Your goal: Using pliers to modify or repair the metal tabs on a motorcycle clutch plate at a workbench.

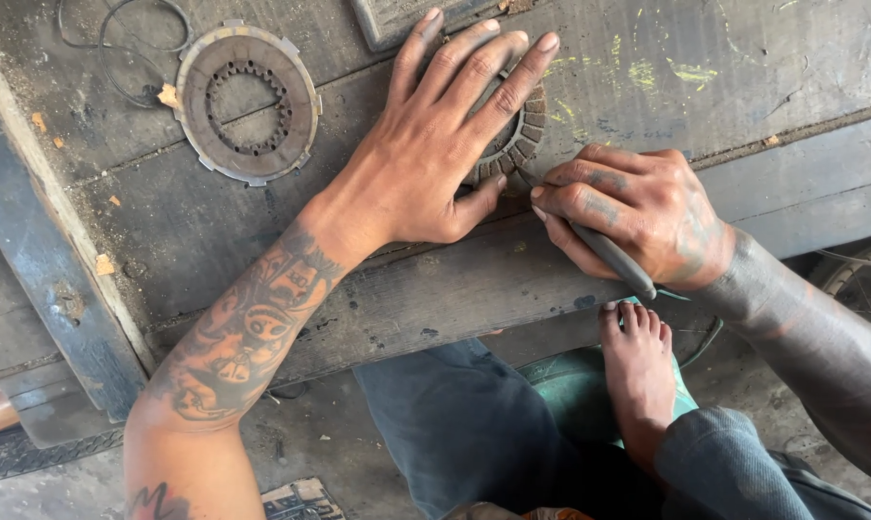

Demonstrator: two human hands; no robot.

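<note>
Head view, left to right. A second friction plate [248, 102] lies free on the worn wooden workbench [406, 299], a thin wire loop [117, 48] just beyond it. The left hand [435, 144], fingers spread wide and flat, presses down on a ribbed clutch friction plate [524, 137], covering most of it. The right hand [637, 212] is curled tight around a slim grey scraping tool [604, 252], held like a pen, its tip touching the plate's exposed rim just beside the left thumb. Below the bench edge, a bare foot [639, 371] rests on a green sandal [575, 390].
</note>
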